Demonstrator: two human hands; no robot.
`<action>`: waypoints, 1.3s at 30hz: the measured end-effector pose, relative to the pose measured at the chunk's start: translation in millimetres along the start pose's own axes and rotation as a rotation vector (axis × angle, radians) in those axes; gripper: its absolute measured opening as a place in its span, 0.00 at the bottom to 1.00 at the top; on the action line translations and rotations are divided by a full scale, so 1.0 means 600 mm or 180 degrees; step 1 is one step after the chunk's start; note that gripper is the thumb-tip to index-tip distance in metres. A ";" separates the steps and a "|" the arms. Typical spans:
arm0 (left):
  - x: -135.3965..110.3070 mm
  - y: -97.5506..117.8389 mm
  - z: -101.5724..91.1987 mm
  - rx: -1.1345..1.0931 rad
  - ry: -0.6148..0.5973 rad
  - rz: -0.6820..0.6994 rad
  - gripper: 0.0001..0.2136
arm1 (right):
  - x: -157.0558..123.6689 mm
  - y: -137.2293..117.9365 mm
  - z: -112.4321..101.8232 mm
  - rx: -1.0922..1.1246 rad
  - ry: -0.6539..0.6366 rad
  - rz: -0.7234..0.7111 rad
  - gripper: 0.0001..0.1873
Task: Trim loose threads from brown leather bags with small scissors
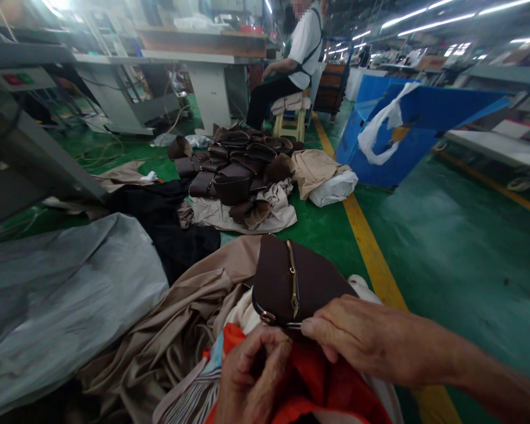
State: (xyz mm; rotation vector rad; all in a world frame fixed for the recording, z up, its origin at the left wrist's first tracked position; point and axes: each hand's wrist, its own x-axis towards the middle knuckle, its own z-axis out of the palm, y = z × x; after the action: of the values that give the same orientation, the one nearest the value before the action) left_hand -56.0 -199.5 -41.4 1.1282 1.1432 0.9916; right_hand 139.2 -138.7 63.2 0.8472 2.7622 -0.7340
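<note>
A dark brown leather bag (287, 280) with a gold metal strip lies on my lap, over orange-red cloth (318, 383). My right hand (362, 338) pinches the bag's near edge by a small metal part, fingers closed. My left hand (251, 377) is curled just below the bag's near edge, fingers closed against it by a metal ring. What sits inside the left fingers is hidden.
A pile of brown bags (238, 168) rests on beige cloth on the green floor ahead. Beige fabric (176, 330) and grey plastic sheeting (62, 300) lie at my left. A blue bin (401, 135) stands right of a yellow floor line (371, 247). A seated person (291, 65) works at a far table.
</note>
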 end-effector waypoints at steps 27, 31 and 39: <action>0.011 -0.001 0.004 0.0024 -0.0048 -0.0020 0.12 | 0.010 0.022 0.035 0.0123 0.0437 -0.0030 0.12; 0.014 -0.003 0.005 -0.0069 -0.0022 -0.0021 0.13 | 0.007 0.028 0.045 -0.0336 0.0604 -0.0186 0.09; 0.018 0.004 0.004 -0.0009 -0.0028 -0.0108 0.12 | 0.008 0.020 0.039 -0.0124 0.0453 -0.0017 0.11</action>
State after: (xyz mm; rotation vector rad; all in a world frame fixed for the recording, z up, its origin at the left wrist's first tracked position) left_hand -52.0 -189.1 -40.4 1.1066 1.1499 0.9610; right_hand 142.1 -139.2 36.8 0.9186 2.8938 -0.6423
